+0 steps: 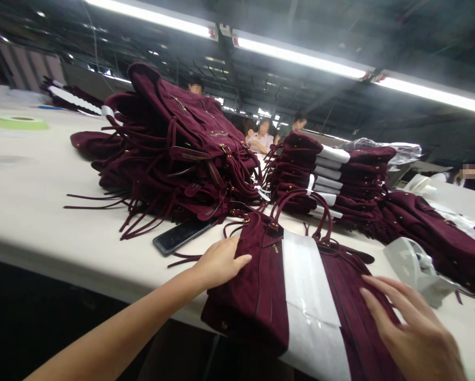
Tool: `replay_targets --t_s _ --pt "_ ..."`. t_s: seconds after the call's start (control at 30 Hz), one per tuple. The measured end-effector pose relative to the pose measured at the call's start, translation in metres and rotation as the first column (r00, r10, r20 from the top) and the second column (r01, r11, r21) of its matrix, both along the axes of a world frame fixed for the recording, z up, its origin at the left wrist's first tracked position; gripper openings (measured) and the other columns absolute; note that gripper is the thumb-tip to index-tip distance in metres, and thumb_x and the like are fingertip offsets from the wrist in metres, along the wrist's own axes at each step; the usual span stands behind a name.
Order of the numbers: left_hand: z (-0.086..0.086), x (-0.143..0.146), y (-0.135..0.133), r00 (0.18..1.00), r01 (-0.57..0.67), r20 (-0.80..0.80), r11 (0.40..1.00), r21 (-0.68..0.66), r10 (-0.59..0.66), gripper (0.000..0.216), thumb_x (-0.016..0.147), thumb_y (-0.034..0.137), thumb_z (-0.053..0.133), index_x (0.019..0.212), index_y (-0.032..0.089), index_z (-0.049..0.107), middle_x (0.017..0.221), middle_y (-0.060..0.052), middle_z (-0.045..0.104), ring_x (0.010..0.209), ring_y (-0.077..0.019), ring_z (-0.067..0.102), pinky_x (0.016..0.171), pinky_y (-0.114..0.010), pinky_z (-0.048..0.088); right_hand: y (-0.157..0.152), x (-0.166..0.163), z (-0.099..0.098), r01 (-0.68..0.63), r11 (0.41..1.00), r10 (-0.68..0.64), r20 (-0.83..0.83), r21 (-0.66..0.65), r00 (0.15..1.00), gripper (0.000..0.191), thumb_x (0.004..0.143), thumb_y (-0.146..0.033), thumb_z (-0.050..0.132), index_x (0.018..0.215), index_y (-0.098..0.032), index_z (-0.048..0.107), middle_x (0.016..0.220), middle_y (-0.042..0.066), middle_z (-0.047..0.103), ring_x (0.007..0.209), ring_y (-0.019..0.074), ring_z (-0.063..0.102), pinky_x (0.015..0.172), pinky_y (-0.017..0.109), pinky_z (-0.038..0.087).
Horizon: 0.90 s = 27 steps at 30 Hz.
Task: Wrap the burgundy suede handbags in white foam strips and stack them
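A burgundy suede-like handbag [261, 286] lies tilted at the table's near edge, its two handles pointing away from me. A white paper band [311, 296] with shiny clear tape runs across its middle. My left hand [219, 259] rests against the bag's left end, thumb held apart and the fingertips partly hidden. On the right side, my right hand [415, 323] is open, its fingers spread and touching or very close to the bag's front. A dark smartphone [181, 235] lies flat just beyond my left hand.
Behind the phone rises a loose heap of burgundy bags [161, 153] with trailing straps. Paper-banded bags [296, 164] are stacked to its right. A grey-white tape dispenser [414, 264] stands beyond my right hand. Green tape [23, 123] lies far left. People [261, 138] are in the background.
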<state>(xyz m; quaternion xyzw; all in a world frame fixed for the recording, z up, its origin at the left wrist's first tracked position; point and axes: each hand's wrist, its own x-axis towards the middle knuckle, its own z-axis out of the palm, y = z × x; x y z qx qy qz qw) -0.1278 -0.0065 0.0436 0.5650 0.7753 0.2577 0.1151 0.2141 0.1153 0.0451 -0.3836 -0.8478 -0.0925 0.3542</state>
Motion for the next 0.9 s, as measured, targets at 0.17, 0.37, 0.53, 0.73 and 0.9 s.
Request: replay_targets --t_s 0.17,0.37,0.53,0.73,0.9 --pt "-0.001 0.047 0.021 0.934 -0.236 -0.293 0.968 -0.082 0.203 0.037 0.088 0.017 0.058 0.121 0.000 0.056 0.102 -0.021 0.067 0.095 -0.0312 0.066 0.078 -0.039 0.053 0.033 -0.128 0.040 -0.422 0.901 0.348 0.413 0.103 0.842 0.055 0.088 -0.010 0.044 0.141 -0.025 0.045 0.138 0.005 0.053 0.123 0.0260 0.050 0.102 0.045 0.045" --pt "-0.051 0.072 0.016 0.826 -0.362 -0.357 0.896 0.259 0.437 0.028 0.089 0.002 0.046 0.112 0.010 0.060 0.093 -0.010 0.063 0.084 -0.0238 0.062 0.075 -0.037 0.053 0.065 -0.237 0.030 -0.698 0.692 0.560 0.747 -0.184 0.359 0.056 0.086 -0.008 0.049 0.139 -0.027 0.051 0.153 0.004 0.038 0.140 0.0281 0.032 0.110 0.049 0.030" --pt "-0.058 0.069 -0.002 0.879 -0.326 -0.245 0.890 0.319 0.409 0.018 0.090 0.014 0.053 0.107 0.012 0.060 0.088 -0.009 0.062 0.080 -0.0244 0.060 0.074 -0.038 0.051 0.073 -0.270 0.027 -0.726 0.527 0.689 0.722 -0.442 0.061 0.021 0.084 -0.009 0.054 0.082 -0.019 0.072 0.108 0.007 0.071 0.126 0.0239 0.049 0.105 0.038 0.035" --pt "-0.026 0.061 -0.020 0.954 -0.296 -0.054 0.955 -0.003 0.295 0.029 0.091 0.005 0.035 0.099 0.015 0.061 0.083 -0.012 0.067 0.081 -0.0275 0.067 0.069 -0.036 0.049 0.087 -0.258 0.025 -0.639 0.614 0.704 0.687 -0.463 0.179 0.016 0.071 -0.003 0.058 0.067 -0.017 0.063 0.078 0.005 0.066 0.085 0.0181 0.059 0.078 0.028 0.043" --pt "-0.021 0.040 -0.027 0.957 -0.255 0.108 0.957 -0.138 0.270 0.023 0.093 0.020 0.046 0.111 0.014 0.058 0.085 -0.016 0.071 0.083 -0.0328 0.069 0.066 -0.036 0.046 0.087 -0.269 0.013 -0.558 0.712 0.632 0.735 -0.426 0.245 0.017 0.073 -0.010 0.058 0.081 -0.019 0.070 0.078 0.004 0.068 0.081 0.0190 0.059 0.083 0.031 0.039"
